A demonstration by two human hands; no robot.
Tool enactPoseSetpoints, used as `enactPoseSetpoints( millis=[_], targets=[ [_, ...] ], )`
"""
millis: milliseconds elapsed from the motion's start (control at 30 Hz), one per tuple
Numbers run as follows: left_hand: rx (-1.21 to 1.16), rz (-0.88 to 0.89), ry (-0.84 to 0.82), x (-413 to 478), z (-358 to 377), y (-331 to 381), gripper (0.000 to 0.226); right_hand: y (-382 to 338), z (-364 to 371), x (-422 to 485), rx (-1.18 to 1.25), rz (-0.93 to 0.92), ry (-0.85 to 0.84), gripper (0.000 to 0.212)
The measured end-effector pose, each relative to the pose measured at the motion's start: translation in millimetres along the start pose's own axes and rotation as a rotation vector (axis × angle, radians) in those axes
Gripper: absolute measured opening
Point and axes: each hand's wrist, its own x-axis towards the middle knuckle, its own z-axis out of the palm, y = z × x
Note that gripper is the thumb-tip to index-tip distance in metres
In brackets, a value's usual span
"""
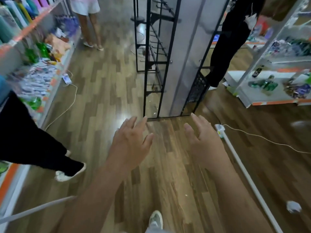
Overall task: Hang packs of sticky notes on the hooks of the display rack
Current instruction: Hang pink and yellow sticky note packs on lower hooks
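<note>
Left hand point(129, 145) and right hand point(205, 142) empty, fingers spread. Rack point(181, 56) at 12 o'clock. Cable point(269, 140) at 3 o'clock: likely trip hazard.

Indoor light, moderate to dim, cool cast. One white glare patch on the floor point(122, 116), just left of the base of the display rack point(178, 64); floor reads darker toward the right. Motion blur across the whole frame, heaviest on the left shelves point(38, 76) and right shelves point(284, 52); goods there unreadable. Left hand point(129, 143) and right hand point(206, 143) soft-edged. Wide-angle distortion: rack uprights lean, shelf lines splay outward at the borders.
</note>
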Motion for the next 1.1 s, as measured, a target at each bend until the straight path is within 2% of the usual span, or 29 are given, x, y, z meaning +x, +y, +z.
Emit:
enactPoseSetpoints(
  millis=[233, 467, 633, 800, 1000, 1100],
  targets=[
    [0.002, -0.104, 0.075, 153, -36, -44, 0.059, -59, 19, 169, -0.041, -0.095, -0.014, 0.057],
    [-0.046, -0.068, 0.060, 317, -79, -120, 0.060, -138, 64, 324, -0.011, -0.107, 0.019, 0.055],
    [0.012, -0.016, 0.060, 433, -130, -161, 0.061, -204, 85, 425, 0.026, -0.126, 0.064, 0.053],
    [-0.019, 0.026, 0.042, 540, -161, -194, 0.062, -239, 108, 515, 0.091, -0.097, 0.060, 0.053],
    [0.054, 0.077, 0.030, 698, -179, -220, 0.061, -275, 148, 650, 0.131, -0.112, 0.104, 0.054],
    [0.095, 0.089, 0.029, 779, -190, -228, 0.071, -291, 158, 728, 0.166, -0.092, 0.144, 0.054]
  ],
)
